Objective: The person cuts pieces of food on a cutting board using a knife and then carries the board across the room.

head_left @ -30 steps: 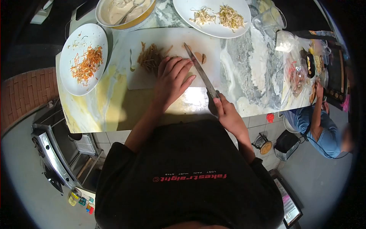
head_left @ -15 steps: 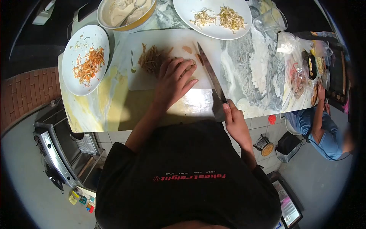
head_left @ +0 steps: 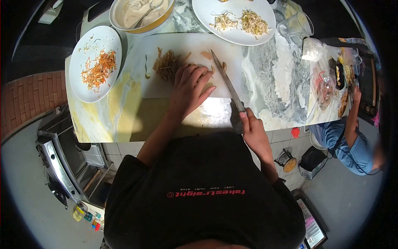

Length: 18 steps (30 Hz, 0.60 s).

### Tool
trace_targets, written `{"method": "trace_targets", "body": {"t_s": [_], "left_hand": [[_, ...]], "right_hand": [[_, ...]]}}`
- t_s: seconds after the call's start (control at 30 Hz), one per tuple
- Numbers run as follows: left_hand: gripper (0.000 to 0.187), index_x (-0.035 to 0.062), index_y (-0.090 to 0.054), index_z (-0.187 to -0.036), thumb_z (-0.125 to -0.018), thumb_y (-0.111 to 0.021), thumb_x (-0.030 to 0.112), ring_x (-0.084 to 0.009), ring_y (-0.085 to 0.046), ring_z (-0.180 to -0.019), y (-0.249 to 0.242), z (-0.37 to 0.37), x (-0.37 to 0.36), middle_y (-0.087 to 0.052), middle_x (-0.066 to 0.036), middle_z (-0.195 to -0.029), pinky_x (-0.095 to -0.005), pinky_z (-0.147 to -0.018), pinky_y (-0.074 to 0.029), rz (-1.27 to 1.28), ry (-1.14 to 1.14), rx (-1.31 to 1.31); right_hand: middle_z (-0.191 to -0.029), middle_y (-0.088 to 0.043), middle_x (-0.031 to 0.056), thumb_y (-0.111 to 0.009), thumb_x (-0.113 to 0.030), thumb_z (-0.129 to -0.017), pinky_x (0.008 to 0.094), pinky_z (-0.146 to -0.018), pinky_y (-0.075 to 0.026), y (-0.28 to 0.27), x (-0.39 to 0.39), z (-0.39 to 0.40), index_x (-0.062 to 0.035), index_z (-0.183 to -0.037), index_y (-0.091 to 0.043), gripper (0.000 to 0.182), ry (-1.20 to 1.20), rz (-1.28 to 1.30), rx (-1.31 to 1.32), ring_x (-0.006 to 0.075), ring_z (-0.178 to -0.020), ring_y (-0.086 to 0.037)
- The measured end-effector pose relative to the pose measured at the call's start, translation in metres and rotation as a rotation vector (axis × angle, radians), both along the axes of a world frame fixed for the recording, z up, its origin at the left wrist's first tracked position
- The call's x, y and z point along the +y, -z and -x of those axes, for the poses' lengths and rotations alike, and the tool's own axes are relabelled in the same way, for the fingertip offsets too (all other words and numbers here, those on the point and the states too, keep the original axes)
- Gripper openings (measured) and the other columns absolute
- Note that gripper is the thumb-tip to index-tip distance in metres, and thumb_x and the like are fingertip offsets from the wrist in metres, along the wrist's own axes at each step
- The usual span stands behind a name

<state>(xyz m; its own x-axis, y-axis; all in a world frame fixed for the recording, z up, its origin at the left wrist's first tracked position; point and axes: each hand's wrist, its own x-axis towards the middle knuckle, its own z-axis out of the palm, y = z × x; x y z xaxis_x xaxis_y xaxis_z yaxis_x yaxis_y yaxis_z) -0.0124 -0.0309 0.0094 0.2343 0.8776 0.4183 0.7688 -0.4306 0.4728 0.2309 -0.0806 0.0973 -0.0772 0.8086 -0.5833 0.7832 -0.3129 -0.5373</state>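
My left hand lies flat, fingers together, on a piece of brown food on the white cutting board. My right hand grips the handle of a long knife, whose blade rests just right of my left fingertips. A pile of brown sliced strips lies left of my left hand. A few small cut slices lie beyond the blade.
A white plate of shredded carrot sits at the left; a bowl of pale batter with a spoon and a plate of bean sprouts stand behind the board. A clear cup and bagged food are at the right, where another person works.
The knife swung right half a second ago, then came back left against my left fingertips. My left hand stayed on the food.
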Motion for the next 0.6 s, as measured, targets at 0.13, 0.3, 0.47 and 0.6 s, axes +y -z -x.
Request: {"method": "trace_targets", "body": {"t_s": [0.13,0.3,0.47,0.6], "left_hand": [[0.043,0.011,-0.072,-0.121,-0.08,-0.084,0.019,-0.0256,-0.055,-0.125,0.002,0.001,-0.0014,-0.063,-0.003,-0.126,-0.0465,-0.111,-0.041,0.0,0.008,-0.049],[0.042,0.0123,-0.073,-0.121,-0.082,-0.083,0.022,-0.0237,-0.055,-0.126,0.0029,0.0003,0.0,-0.065,0.0,-0.131,-0.0467,-0.112,-0.041,-0.013,0.04,0.004],[0.039,0.0146,-0.075,-0.118,-0.082,-0.083,0.026,-0.0221,-0.055,-0.127,0.0016,0.0011,-0.0022,-0.064,0.002,-0.138,-0.0475,-0.114,-0.039,0.0,0.069,0.033],[0.039,0.0152,-0.076,-0.117,-0.081,-0.084,0.027,-0.0227,-0.054,-0.128,-0.0001,0.0043,-0.0045,-0.064,0.001,-0.138,-0.0476,-0.116,-0.037,0.006,0.104,0.024]], "right_hand": [[-0.079,-0.065,0.0336,-0.048,-0.034,-0.112,0.0554,-0.064,-0.047,0.005,-0.0028,-0.0011,0.0045,-0.122,-0.057,0.041,-0.005,-0.006,0.011,0.0544,-0.079,-0.064],[-0.083,-0.066,0.0337,-0.047,-0.035,-0.112,0.0555,-0.068,-0.048,0.0069,-0.0034,0.0029,0.0041,-0.123,-0.057,0.042,0.004,-0.01,0.022,0.0548,-0.084,-0.064],[-0.084,-0.066,0.0333,-0.046,-0.036,-0.112,0.0552,-0.069,-0.048,0.006,-0.0024,0.0031,0.0036,-0.123,-0.057,0.043,0.016,-0.013,0.038,0.0549,-0.085,-0.065],[-0.085,-0.067,0.0334,-0.046,-0.038,-0.112,0.055,-0.07,-0.049,0.0052,-0.0014,0.0033,0.0041,-0.124,-0.057,0.045,0.013,0.011,0.032,0.0545,-0.086,-0.065]]}}
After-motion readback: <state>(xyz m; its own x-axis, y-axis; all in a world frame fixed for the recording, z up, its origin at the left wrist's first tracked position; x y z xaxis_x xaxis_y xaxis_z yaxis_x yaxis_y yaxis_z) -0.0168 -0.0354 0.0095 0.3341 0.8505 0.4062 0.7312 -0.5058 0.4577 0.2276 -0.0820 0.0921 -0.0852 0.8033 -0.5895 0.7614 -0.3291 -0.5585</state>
